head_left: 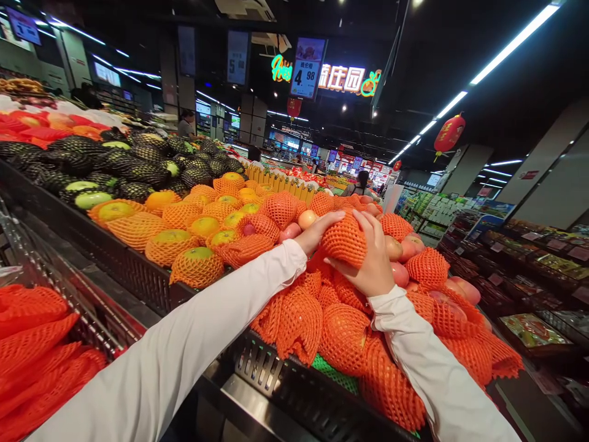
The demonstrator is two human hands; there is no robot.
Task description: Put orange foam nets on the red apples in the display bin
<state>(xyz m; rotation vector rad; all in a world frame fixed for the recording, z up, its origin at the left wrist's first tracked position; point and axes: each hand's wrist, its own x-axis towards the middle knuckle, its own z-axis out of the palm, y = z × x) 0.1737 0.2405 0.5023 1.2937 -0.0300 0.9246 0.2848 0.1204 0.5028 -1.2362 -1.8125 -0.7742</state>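
Note:
Between my two hands is an apple in an orange-red foam net [344,240], held just above a heap of others like it. My left hand [318,232] closes on its left side, fingertips near the top. From the right, my right hand [376,261] wraps it, with the thumb low in front and the fingers over the top. The net hides the fruit itself. Netted apples [344,337] lie below the hands, and bare pinkish apples [399,274] show to the right.
A black crate [276,374] edges the heap in front. Left of it lie netted orange-yellow citrus fruits [197,267], then green fruits in black nets [133,162]. Loose red foam nets [39,356] fill a cart at lower left. Packaged goods [534,328] stand on shelves at right.

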